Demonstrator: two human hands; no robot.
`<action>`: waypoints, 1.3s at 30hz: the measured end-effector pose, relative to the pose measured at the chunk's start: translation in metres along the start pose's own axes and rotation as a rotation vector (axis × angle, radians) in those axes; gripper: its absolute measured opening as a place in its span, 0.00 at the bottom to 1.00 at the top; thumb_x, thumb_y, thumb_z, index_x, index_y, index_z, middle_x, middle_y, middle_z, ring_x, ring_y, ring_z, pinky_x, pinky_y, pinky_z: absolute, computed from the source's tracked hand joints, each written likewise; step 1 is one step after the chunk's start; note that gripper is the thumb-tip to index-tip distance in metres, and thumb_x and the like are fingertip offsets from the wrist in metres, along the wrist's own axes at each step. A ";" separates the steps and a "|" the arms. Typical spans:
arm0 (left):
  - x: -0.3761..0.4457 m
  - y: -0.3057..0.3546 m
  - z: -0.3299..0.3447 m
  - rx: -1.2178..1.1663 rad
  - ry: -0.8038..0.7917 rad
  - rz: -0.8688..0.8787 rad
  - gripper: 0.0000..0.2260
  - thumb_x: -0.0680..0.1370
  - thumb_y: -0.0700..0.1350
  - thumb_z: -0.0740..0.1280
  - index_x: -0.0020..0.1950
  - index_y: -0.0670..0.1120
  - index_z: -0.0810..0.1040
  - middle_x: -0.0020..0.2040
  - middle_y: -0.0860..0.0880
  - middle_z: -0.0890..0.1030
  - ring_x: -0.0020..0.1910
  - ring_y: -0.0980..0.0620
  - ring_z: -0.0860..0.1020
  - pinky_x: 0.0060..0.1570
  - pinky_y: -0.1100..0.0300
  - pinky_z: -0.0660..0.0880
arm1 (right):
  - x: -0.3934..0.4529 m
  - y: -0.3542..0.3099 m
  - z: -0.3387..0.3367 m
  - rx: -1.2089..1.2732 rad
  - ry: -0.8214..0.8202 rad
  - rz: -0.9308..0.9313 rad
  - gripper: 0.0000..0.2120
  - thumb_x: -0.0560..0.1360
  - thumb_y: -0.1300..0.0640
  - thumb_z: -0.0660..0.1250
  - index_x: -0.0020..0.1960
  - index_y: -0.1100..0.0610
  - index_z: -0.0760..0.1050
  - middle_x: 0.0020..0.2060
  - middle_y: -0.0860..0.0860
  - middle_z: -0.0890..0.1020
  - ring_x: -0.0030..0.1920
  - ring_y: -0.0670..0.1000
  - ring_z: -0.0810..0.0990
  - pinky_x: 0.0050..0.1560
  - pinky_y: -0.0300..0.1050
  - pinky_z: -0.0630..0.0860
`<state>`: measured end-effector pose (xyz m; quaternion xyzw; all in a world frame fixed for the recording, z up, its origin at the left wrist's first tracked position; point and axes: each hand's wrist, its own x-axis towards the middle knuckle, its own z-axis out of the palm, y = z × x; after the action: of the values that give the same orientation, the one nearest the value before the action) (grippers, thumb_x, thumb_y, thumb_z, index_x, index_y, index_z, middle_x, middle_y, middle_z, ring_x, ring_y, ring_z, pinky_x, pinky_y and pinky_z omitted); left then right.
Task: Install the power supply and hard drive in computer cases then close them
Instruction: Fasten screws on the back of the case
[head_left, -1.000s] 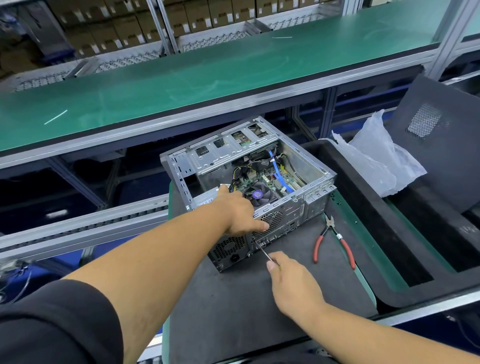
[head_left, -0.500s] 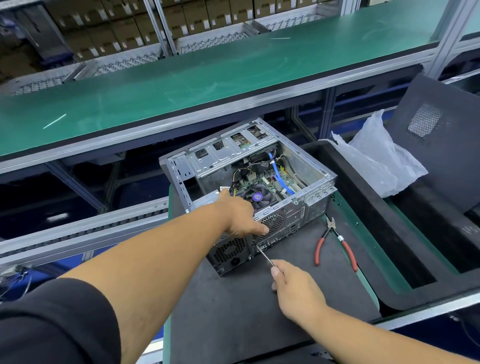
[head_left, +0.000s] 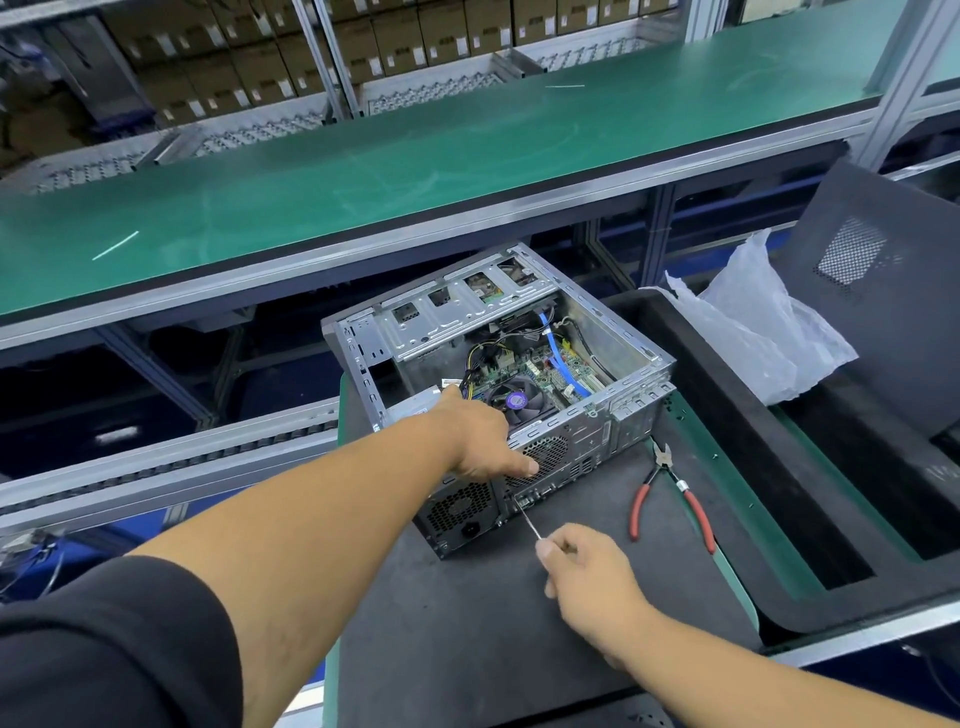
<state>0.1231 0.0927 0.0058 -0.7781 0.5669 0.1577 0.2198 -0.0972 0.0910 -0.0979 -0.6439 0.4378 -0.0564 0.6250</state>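
Left hand (head_left: 480, 447) spread forward; right hand (head_left: 589, 577) pinching.

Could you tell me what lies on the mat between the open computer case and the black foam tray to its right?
Red-handled pliers lie there on the dark mat, beside the computer case, in the head view.
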 end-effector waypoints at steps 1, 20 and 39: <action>0.000 0.000 -0.001 0.001 0.004 -0.002 0.34 0.77 0.75 0.51 0.37 0.47 0.75 0.38 0.50 0.77 0.39 0.53 0.72 0.65 0.39 0.58 | 0.000 -0.005 -0.002 0.318 -0.136 0.206 0.11 0.83 0.50 0.64 0.46 0.55 0.78 0.28 0.49 0.77 0.23 0.46 0.66 0.25 0.39 0.63; 0.002 -0.001 0.001 -0.015 0.000 -0.013 0.33 0.75 0.76 0.52 0.38 0.48 0.75 0.38 0.51 0.76 0.38 0.54 0.71 0.61 0.42 0.62 | 0.008 0.009 0.000 -0.207 0.077 -0.123 0.11 0.75 0.51 0.73 0.43 0.52 0.72 0.30 0.50 0.79 0.27 0.51 0.73 0.29 0.41 0.68; 0.009 -0.004 0.005 -0.045 -0.022 -0.034 0.33 0.73 0.78 0.52 0.38 0.49 0.74 0.38 0.52 0.77 0.37 0.54 0.71 0.53 0.46 0.60 | 0.004 -0.001 -0.004 0.525 -0.277 0.355 0.14 0.85 0.49 0.61 0.52 0.58 0.79 0.34 0.56 0.82 0.22 0.48 0.66 0.23 0.37 0.61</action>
<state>0.1297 0.0886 -0.0022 -0.7906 0.5475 0.1750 0.2112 -0.0969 0.0854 -0.0976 -0.3767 0.4244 0.0306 0.8228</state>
